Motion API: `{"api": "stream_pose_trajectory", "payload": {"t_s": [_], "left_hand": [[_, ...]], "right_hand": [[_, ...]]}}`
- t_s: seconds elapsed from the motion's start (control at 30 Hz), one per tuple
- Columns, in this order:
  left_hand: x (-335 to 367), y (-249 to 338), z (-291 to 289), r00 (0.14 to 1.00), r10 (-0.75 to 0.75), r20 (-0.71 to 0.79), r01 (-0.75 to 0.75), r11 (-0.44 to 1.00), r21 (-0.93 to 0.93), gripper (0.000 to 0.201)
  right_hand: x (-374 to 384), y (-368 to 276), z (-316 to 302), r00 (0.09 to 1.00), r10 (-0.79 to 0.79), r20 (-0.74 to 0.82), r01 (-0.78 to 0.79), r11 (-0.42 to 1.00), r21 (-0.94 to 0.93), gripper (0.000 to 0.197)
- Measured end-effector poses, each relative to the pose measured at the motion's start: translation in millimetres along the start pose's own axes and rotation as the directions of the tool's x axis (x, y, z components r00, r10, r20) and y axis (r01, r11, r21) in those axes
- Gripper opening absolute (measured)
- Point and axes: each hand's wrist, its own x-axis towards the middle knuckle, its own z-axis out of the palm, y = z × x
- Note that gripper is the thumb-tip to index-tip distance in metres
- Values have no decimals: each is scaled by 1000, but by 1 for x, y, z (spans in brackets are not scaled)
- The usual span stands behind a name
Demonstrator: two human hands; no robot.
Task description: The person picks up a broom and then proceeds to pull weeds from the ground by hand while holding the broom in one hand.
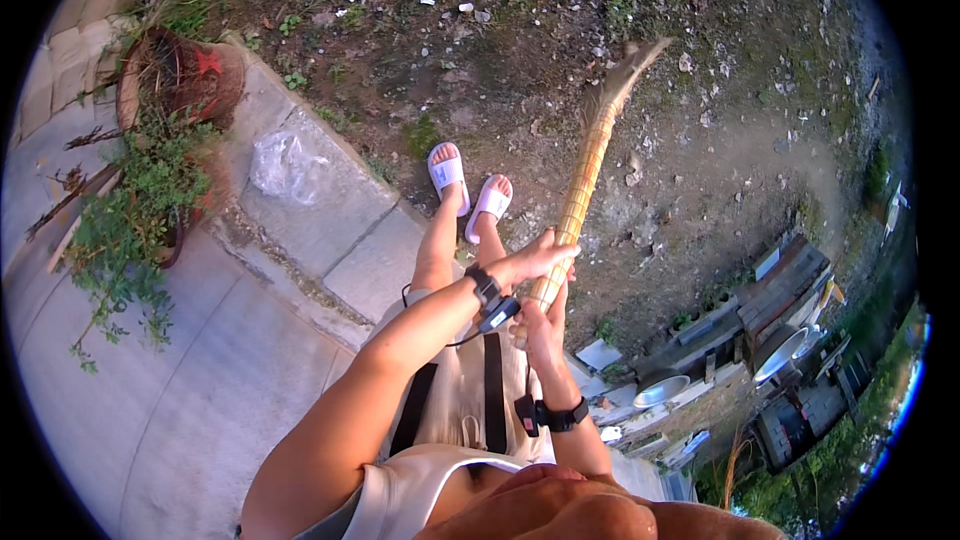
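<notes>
A straw broom with a bound yellow handle slants up and to the right in front of me. My left hand is closed around its handle, and my right hand grips it lower down, near the end. The broom's frayed bristles reach over the dirt ground; whether they touch it I cannot tell. Each of my wrists wears a black strap with a small device. Below my hands are my feet in pale slide sandals.
Left of my feet runs a concrete ledge with a crumpled clear plastic bag on it. A red pot and leafy plant stand beyond. At right lie boards and basins. Small litter dots the dirt.
</notes>
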Motion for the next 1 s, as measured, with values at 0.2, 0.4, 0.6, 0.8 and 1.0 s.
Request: {"api": "stream_pose_trajectory", "payload": {"t_s": [0.2, 0.4, 0.6, 0.8, 1.0], "left_hand": [[-57, -1, -29, 934, 95, -345, -91, 995, 29, 29], [-46, -3, -74, 898, -83, -431, 73, 997, -41, 31], [-34, -4, -52, 974, -81, -213, 58, 992, -113, 36], [-68, -1, -47, 945, 40, -326, -60, 997, -51, 27], [-26, -14, -67, 925, -71, -374, 51, 997, -63, 29]], "right_hand": [[1, -20, -3, 891, 303, 339, -322, 947, 2, 71], [44, -7, 12, 863, 367, 347, -382, 924, -25, 67], [18, 15, 18, 978, 24, 205, -3, 995, -102, 82], [10, -1, 2, 887, 346, 307, -317, 938, -141, 80], [47, -2, -6, 916, 278, 291, -273, 960, -59, 63]]}}
